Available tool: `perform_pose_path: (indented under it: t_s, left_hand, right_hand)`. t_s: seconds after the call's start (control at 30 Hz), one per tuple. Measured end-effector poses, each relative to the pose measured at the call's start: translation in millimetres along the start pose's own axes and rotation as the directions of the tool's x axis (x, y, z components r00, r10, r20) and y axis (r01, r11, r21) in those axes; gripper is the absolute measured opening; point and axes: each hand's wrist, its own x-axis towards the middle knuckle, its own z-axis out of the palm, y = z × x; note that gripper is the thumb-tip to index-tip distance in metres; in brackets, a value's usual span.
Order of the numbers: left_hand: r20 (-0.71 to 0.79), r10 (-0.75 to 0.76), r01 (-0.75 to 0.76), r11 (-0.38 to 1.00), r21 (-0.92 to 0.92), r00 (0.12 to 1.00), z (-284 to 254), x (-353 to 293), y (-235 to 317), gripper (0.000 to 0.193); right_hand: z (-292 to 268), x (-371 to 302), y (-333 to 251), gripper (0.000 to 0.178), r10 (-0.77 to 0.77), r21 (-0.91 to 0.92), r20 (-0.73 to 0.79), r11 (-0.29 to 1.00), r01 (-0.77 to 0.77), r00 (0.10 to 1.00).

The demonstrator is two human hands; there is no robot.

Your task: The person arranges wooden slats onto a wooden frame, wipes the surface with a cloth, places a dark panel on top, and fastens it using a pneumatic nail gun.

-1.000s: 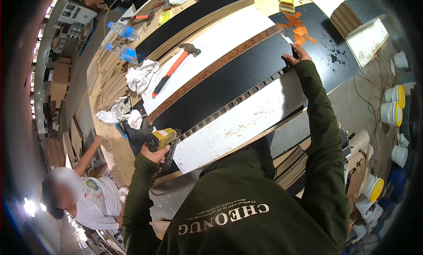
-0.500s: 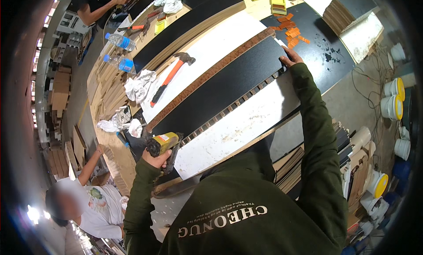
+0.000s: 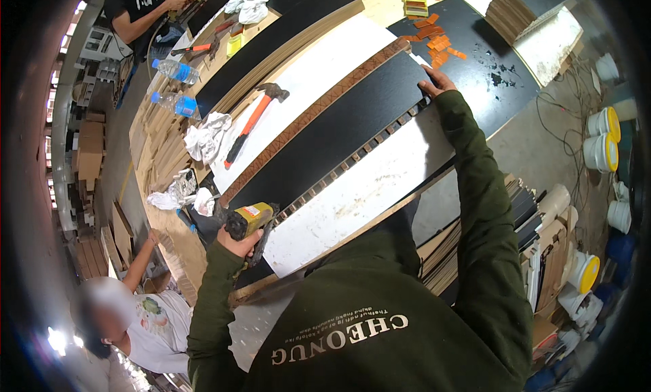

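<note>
My left hand (image 3: pixel 239 241) is wrapped round a yellow-and-black power nailer (image 3: pixel 248 221), whose nose meets the near left corner of a long black panel (image 3: pixel 332 124). At the panel's right end my right hand (image 3: pixel 439 84) grips the corner, thumb and fingers apart on either side of the edge. A patterned brown strip (image 3: pixel 319 117) runs along the panel's far side. Small blocks with gaps line its near side (image 3: pixel 352 159). Underneath lies a white board (image 3: pixel 352 202). Beyond the strip rests a hammer (image 3: pixel 252 124) with a red-and-black handle.
Two water bottles (image 3: pixel 175 71), crumpled white cloths (image 3: pixel 207 137) and stacked dark boards (image 3: pixel 271 53) lie farther back. Orange pieces (image 3: pixel 437 42) are scattered on a dark board (image 3: pixel 498 73) at the right. One co-worker (image 3: pixel 139 16) stands far left, another (image 3: pixel 152 317) near left. Buckets (image 3: pixel 600 151) and cables are on the floor.
The whole view has shifted slightly, so the table and panel appear a little farther left. Both hands keep their places on the nailer and the panel.
</note>
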Motion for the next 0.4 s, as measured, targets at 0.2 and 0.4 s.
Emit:
perform_pose_path:
  t_s: [0.2,0.4]
  left_hand:
    - [0.046,0.012,-0.010,0.999,-0.053,0.999,4.2,9.3,4.9,0.032]
    - [0.035,0.073,-0.075,0.995,0.060,0.997,9.3,16.7,8.5,0.039]
  right_hand:
    - [-3.8,2.3,1.1,0.051,-0.030,0.040,0.065,0.999,0.027,0.997]
    - [-2.9,5.3,2.5,0.048,-0.033,-0.091,0.029,0.995,0.035,0.999]
